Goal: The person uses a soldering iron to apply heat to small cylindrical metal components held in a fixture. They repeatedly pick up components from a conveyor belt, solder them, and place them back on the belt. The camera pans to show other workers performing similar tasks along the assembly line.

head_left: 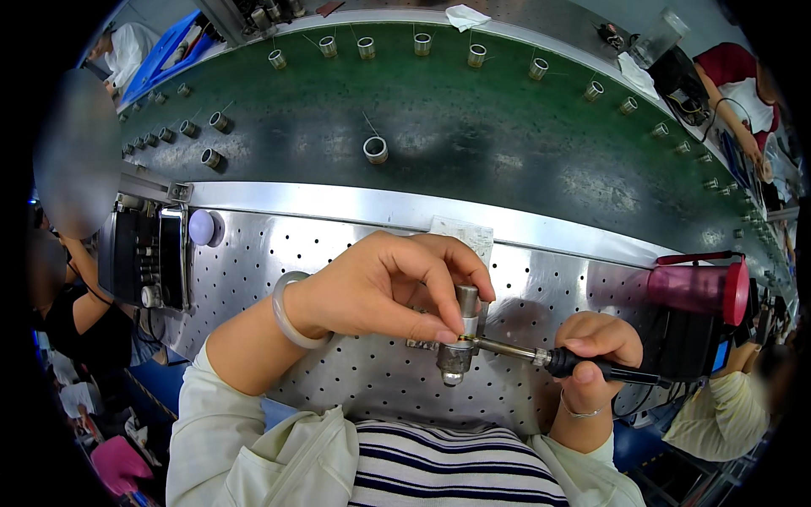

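My right hand [598, 345] grips a soldering iron [561, 362] by its black handle, with the metal barrel pointing left. The iron's tip end reaches a small metal fixture [454, 362] with an upright metal post and a rounded, shiny lower end. Bent over that fixture from the left is my left hand [384, 283]. Its thumb and forefinger pinch together right beside the iron's tip, and whatever lies between them is too small to make out. The other fingers curl behind the post.
Beneath my hands is a perforated metal worktop [279, 253]. Beyond its edge, a green conveyor belt [507, 135] carries several small metal cylinders with thin wires. A black control box [139, 253] stands left, a pink cup [697, 289] right. Other people sit on both sides.
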A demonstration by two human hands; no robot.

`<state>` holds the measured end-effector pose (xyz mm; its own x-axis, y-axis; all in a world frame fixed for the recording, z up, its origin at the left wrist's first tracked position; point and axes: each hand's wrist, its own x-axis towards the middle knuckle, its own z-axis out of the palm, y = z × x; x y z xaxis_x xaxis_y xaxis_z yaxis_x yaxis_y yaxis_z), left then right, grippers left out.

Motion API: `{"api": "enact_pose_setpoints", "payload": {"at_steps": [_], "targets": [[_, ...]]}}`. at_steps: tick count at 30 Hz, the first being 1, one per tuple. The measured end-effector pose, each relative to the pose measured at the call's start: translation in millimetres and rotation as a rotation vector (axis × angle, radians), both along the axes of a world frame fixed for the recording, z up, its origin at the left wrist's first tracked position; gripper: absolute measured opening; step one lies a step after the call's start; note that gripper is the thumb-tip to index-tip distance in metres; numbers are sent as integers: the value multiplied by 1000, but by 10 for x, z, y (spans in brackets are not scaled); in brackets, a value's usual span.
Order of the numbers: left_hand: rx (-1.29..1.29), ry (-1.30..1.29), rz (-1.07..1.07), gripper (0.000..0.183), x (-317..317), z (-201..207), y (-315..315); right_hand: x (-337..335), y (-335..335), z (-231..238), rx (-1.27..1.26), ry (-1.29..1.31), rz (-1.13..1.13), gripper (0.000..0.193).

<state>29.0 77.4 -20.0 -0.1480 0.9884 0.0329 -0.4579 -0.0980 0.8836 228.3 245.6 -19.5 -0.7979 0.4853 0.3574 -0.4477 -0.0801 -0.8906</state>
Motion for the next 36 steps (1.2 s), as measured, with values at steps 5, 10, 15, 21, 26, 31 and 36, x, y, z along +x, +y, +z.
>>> {"api": "enact_pose_setpoints", "payload": {"at_steps": [5,10,15,21,26,31,36], "targets": [[17,16,-1,19,-2,7,2,10,9,0,10,-18,-1,23],[28,29,1,20,-6,6,4,9,12,6,3,-21,12,23],[35,-5,-32,23,-25,-15,-1,6,48,-7,92,9,24,21],[-91,-131,-96,48,-26,45,28,-11,74,-10,163,42,24,19],[-143,-158,-74,55,-4,75,49,-19,72,21,197,53,27,18],[-131,-101,-59,62,28,176,54,-11,76,47,271,44,-2,17],[-241,-180,-98,70,8,159,64,15,79,-11,160,60,-85,20]]}}
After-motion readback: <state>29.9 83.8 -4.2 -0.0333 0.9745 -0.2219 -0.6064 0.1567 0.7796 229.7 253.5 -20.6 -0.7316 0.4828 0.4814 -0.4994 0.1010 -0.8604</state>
